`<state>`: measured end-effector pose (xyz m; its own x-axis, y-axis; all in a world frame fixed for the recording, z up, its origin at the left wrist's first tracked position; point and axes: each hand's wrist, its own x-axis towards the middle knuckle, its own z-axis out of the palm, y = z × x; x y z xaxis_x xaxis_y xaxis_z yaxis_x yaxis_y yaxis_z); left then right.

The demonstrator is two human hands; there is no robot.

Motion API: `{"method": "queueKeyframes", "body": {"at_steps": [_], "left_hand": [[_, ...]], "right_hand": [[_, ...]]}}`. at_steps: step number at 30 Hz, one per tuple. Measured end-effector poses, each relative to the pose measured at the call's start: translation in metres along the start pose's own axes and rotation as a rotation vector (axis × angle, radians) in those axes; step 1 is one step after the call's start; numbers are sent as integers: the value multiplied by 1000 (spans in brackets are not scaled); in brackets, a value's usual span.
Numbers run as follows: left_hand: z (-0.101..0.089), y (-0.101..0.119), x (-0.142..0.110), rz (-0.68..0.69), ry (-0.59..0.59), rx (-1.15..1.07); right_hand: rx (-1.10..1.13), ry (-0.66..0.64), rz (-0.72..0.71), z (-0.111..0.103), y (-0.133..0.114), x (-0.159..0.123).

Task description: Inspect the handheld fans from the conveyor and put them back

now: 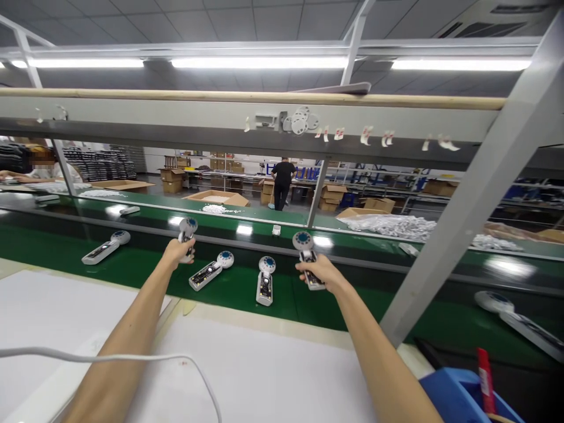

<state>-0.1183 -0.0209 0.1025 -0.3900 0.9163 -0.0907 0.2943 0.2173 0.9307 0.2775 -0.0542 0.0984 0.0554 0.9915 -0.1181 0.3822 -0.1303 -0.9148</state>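
Clasping a white device (187,230) in the left hand (178,251), fingers (181,258) closed round its handle and its round blue head pointing away; gripping a second device (307,257) in the right hand (320,272) the same way, its lower end seemingly touching the belt, though the hand hides too much to be sure. Reaching both bare arms out over a white sheet (247,376) toward a green conveyor belt (247,299), with a white cable (110,355) lying across the left forearm's near side. Showing a third device (211,270) and a fourth device (265,281) lying on the belt between the hands, a fifth device (106,247) left of the left hand, and a sixth device (520,320) well off to the right. Placing a blue bin (462,399) with a red strip (485,382) near the right arm. Spanning the view beyond the belt, a grey steel frame (264,126) under a wooden rail (251,97). Farther off, a person in black (282,182) standing among cardboard boxes (171,179), a pile of bagged white parts (388,228) lying on a second belt, and a co-worker (39,170) sitting at far left.
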Motion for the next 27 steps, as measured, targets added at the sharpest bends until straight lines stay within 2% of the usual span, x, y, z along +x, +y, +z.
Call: {"method": "queueKeyframes", "body": {"at_steps": [3, 6, 9, 13, 17, 22, 27], "left_hand": [[5, 46, -38, 167, -121, -347], [12, 79, -86, 279, -287, -554], [21, 91, -130, 360, -416, -649], [34, 91, -171, 548, -624, -723], [40, 89, -193, 665, -733, -713], [41, 89, -201, 672, -722, -732], [41, 88, -198, 690, -742, -748]], "right_hand": [[225, -40, -111, 4, -36, -29], [458, -146, -184, 5, -64, -63], [609, -202, -288, 8, -80, -92], [606, -217, -477, 12, -90, -117], [581, -228, -575, 14, -94, -132], [537, -269, -600, 17, -97, -143], [554, -240, -600, 22, -98, -144]]}}
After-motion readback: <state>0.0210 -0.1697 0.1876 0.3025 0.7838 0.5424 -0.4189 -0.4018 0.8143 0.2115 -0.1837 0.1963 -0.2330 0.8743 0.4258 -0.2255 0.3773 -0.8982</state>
